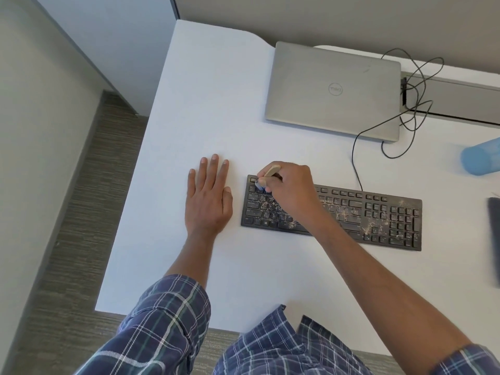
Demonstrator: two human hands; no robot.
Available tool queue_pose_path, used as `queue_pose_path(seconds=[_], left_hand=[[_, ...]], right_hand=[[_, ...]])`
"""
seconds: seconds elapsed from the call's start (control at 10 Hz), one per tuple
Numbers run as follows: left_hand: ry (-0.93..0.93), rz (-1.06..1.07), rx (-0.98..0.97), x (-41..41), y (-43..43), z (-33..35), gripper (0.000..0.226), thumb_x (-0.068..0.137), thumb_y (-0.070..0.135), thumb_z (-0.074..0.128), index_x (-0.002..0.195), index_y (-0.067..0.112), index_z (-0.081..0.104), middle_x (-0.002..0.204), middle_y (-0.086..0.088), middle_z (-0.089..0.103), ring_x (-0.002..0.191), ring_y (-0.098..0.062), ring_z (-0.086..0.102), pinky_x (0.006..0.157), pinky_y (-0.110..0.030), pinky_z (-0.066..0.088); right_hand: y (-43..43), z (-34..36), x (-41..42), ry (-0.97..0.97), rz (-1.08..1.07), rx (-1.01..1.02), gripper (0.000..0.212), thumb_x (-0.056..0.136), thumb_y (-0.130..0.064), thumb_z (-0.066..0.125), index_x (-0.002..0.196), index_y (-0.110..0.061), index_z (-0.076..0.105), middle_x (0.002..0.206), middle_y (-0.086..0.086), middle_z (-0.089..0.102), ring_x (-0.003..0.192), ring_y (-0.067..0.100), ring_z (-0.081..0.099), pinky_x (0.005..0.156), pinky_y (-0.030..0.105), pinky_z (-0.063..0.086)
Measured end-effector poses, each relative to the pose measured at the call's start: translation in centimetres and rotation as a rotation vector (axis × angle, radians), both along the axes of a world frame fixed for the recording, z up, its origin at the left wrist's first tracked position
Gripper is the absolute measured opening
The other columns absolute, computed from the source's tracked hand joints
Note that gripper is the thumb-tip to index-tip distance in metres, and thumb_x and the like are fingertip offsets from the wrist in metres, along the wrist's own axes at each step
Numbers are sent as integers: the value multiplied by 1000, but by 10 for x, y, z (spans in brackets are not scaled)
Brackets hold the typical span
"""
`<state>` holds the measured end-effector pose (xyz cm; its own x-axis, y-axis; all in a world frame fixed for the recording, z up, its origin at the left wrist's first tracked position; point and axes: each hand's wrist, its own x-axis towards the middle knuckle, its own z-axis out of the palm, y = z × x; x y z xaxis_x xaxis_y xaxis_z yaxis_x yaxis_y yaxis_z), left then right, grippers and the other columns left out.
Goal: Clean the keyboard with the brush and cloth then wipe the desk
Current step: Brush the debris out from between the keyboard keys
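Two hands show above the white desk (216,104). The right hand (292,190) has its fingers curled round a small brush (272,171), gripping the pale wooden handle so that the end of it sticks out above the knuckles. The brush's blue head points down and touches the keys at the far left corner of the black keyboard (378,212). The left hand (208,196) lies flat on the desk just beside the keyboard's left end, palm down, fingers straight and slightly spread, holding nothing.

The keyboard sits at a slight angle across the middle of the desk. Light specks (368,230) are scattered over its keys, thickest near the middle and towards the number pad. A thin black cable (356,169) runs from its far edge and loops beside a closed grey laptop (332,90), which lies further back.

At the right edge a blurred blue object (481,158) rests on the desk, and below it is a dark object (494,239), cut off by the frame; what either is cannot be told. Both forearms are bare, with plaid sleeves (167,315) rolled up.
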<state>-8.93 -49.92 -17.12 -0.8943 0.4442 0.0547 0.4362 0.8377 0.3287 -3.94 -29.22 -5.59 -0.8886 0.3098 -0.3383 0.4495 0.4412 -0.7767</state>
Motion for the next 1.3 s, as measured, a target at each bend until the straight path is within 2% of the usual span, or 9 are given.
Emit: queue_pose_path(seconds=[0.2,0.3,0.5,0.6,0.7,0.9,1.0,1.2,1.3], left_hand=[[9,-3,-9,0,-1,-1,69,106,26,37,173,23,22,182,0,11,168,-23,3,134,-55,10],[15,-7,-11,1,-1,-1,68,107,26,38,173,23,22,182,-1,11,168,-24,3,134,-55,11],[26,-4,-4,0,-1,-1,67,107,26,39,172,21,24,181,-2,13,168,-24,5,134,-55,12],[25,-2,-7,0,-1,-1,67,107,26,39,172,22,24,181,-2,13,168,-24,5,134,-55,12],[19,-6,-14,0,-1,0,67,108,27,38,173,22,22,182,-2,11,168,-24,3,134,-55,11],[10,-11,-18,0,-2,0,67,108,27,36,173,22,20,182,-1,10,168,-23,1,134,-55,10],[9,-10,-18,0,-2,0,67,108,28,36,173,22,20,182,-1,9,168,-23,1,134,-55,10],[14,-9,-22,1,-2,0,67,108,27,36,173,22,21,182,-1,10,168,-24,1,134,-55,10],[15,-6,-13,1,-2,0,67,108,26,36,173,22,22,182,-1,11,168,-24,2,134,-55,11]], right_hand=[[-5,1,-8,39,13,-49,15,93,-3,69,84,-11,78,69,-20,73,76,16,76,81,40,63],[-7,0,-11,43,11,-50,13,95,-5,71,87,-11,79,71,-25,73,67,3,71,73,25,59],[-9,1,-11,56,-47,-99,9,95,-14,77,86,-14,80,74,-25,74,67,5,73,68,17,54],[-11,1,-8,56,-45,-105,9,95,-16,77,87,-17,81,75,-22,75,67,5,74,67,17,53],[-12,-1,-3,60,-17,-66,10,95,-21,77,86,-23,81,78,-18,76,68,14,75,70,31,59],[-13,-7,5,90,22,-51,6,96,-25,78,93,-26,83,81,-13,78,71,30,74,70,46,60],[-14,-10,7,105,10,-63,5,95,-25,78,94,-25,83,81,-8,79,71,31,75,70,48,60],[-15,-14,8,94,133,43,9,98,-26,74,98,-25,83,91,-7,80,63,9,65,69,37,56],[-14,-13,14,116,268,156,12,102,-26,70,100,-23,81,96,-8,78,72,4,61,74,32,49]])
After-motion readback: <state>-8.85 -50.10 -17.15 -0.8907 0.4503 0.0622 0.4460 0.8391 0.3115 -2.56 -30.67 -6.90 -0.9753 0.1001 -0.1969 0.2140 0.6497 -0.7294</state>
